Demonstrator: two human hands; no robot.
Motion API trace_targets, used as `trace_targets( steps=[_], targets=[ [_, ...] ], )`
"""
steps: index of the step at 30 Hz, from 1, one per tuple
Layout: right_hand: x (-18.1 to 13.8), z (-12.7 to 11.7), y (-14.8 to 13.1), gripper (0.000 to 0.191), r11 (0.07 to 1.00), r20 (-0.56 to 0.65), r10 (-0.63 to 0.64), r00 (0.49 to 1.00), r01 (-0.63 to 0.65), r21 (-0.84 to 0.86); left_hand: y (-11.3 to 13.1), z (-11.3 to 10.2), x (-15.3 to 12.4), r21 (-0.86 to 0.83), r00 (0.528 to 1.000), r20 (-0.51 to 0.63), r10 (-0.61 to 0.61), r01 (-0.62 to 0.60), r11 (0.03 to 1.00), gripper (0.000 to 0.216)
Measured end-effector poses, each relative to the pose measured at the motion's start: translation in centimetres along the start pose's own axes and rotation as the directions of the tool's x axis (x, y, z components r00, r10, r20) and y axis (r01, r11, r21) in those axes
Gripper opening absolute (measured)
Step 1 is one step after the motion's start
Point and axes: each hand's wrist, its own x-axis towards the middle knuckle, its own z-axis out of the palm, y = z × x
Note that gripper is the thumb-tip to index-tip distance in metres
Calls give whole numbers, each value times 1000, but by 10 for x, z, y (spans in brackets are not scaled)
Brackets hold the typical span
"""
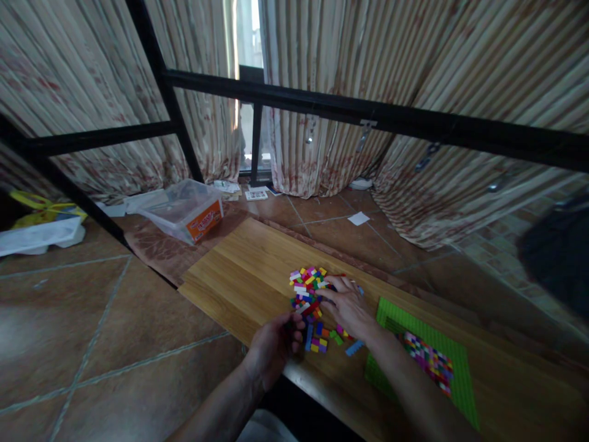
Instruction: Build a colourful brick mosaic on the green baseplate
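A pile of small colourful toy building bricks (307, 283) lies on the wooden tabletop. My right hand (347, 308) reaches over the right side of this pile, palm down, fingers stretched out and touching the bricks. At the near left edge of the pile is my left hand (275, 344), its fingers curled inward; whatever they hold, if anything, is hidden. Just right of it lie loose blue, purple and yellow bricks (319, 344). Under my right forearm rests a green baseplate (453, 350), partly covered by the arm, with a tight multicoloured block of bricks (430, 362) on it.
The long wooden table (248, 264) stands on a tiled floor. Beyond its far left end sits a clear plastic bin (184, 205) with an orange label. Black metal bars (294, 95) and striped curtains (331, 55) rise behind. A white paper (359, 218) lies on the floor.
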Motion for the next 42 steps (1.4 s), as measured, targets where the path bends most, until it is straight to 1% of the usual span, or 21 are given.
trace_targets(
  steps=[2,4,9,11,14,17,19,21,23,25,28,35,42],
  targets=[
    [-1,0,1,29,1000,8,-6,1000,6,-8,-1,0,1,-7,1000,1,-9,9,1000,16],
    [-2,-1,1,25,1000,17,-13,1000,13,-16,-2,-1,2,-9,1000,5,-15,15,1000,15],
    [-4,-1,1,5,999,-14,-34,999,34,-7,-5,2,1,12,1000,3,9,-9,1000,15],
    [-6,-3,-6,7,999,-49,-2,999,5,51,-6,4,1,15,1000,-7,13,-13,1000,16],
    [-9,-13,-25,13,979,-103,63,993,-42,199,-6,9,1,-21,1000,9,4,-4,1000,20],
    [-8,-22,-44,17,956,-102,23,995,7,293,-2,12,2,-89,999,45,-20,24,996,23],
    [-2,-21,-47,21,965,-124,52,991,-18,262,2,11,2,-126,998,46,-47,52,991,23],
    [6,-12,-42,24,978,-152,151,977,-126,167,5,8,2,-130,998,31,-47,51,990,21],
    [14,0,-34,22,972,-157,231,960,-222,73,7,4,1,-103,1000,12,-19,20,995,18],
    [20,11,-30,19,964,-160,264,951,-263,27,8,-1,1,-73,1000,9,-1,1,997,15],
    [23,21,-32,17,959,-167,283,944,-283,24,10,-7,2,-58,1000,20,9,-7,998,14],
    [21,27,-38,15,928,-173,371,912,-359,99,12,-12,5,-23,999,-10,50,-50,998,14],
    [15,29,-35,15,935,-187,352,917,-338,102,11,-10,6,-9,997,-42,62,-62,998,13]
  ],
)
